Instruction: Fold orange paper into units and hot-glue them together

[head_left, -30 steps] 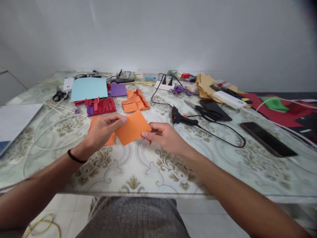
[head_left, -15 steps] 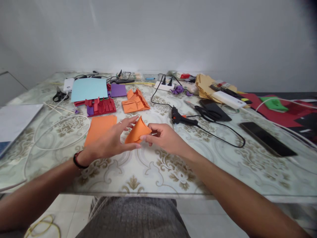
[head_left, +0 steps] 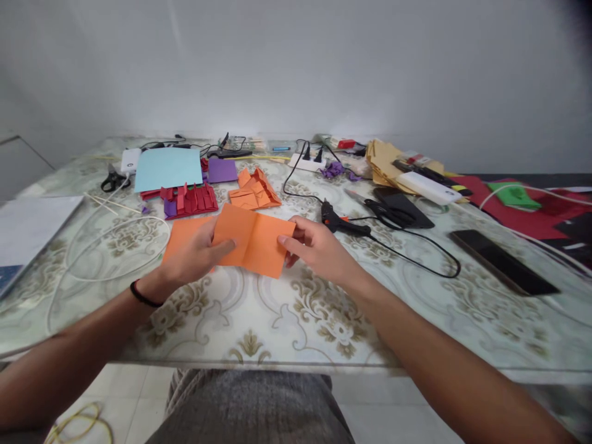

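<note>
An orange sheet of paper [head_left: 254,239] with a crease down its middle is spread between my two hands above the table. My left hand [head_left: 197,251] grips its left side, thumb on top. At the right edge my right hand [head_left: 312,246] pinches the sheet between thumb and fingers. Under my left hand lies more orange paper [head_left: 178,237], partly covered. Just beyond the held sheet sit folded orange paper pieces [head_left: 256,190] and a row of folded red paper pieces [head_left: 190,200].
Rightward lie a black glue gun [head_left: 342,222], scissors [head_left: 388,211] and a phone [head_left: 502,260]. A power strip [head_left: 308,162] stands at the back. Light blue paper [head_left: 169,168] and a purple square [head_left: 222,170] are at back left. A white cable [head_left: 118,279] loops on the left.
The orange sheet was curled over on itself; now it is opened out nearly flat with a centre crease showing. My left hand has moved slightly left and closed on its edge.
</note>
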Action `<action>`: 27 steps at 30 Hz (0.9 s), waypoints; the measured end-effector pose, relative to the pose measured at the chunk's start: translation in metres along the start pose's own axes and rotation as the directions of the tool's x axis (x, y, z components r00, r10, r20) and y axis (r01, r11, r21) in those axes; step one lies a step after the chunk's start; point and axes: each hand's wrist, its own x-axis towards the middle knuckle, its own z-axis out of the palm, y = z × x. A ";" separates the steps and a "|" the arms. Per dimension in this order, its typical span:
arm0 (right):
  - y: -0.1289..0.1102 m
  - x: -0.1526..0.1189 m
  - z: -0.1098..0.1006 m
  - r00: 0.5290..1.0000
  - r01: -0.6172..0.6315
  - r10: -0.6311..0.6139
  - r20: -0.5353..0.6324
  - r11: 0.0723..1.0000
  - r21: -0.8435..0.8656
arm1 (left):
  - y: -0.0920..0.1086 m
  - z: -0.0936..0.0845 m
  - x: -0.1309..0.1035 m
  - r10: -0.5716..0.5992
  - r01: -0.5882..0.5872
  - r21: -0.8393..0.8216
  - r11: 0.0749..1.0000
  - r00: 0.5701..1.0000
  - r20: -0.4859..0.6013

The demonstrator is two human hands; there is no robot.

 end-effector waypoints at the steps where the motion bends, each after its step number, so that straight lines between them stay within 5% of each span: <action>1: 0.001 0.000 -0.001 1.000 -0.003 0.003 -0.013 1.000 -0.002 | -0.001 0.000 0.000 -0.012 0.012 -0.054 0.998 1.000 -0.006; 10: 0.000 0.000 -0.002 0.997 0.020 -0.021 -0.070 1.000 -0.023 | -0.008 -0.005 0.000 -0.116 0.096 -0.404 0.910 0.993 -0.026; 18: 0.000 -0.003 -0.001 0.999 0.033 -0.030 -0.040 0.997 0.071 | 0.001 -0.001 -0.002 -0.078 0.055 -0.440 0.896 0.996 -0.034; 27: 0.000 -0.005 0.003 0.999 0.034 -0.023 -0.044 0.966 0.256 | 0.002 -0.004 -0.005 0.020 -0.024 -0.299 0.954 1.000 -0.016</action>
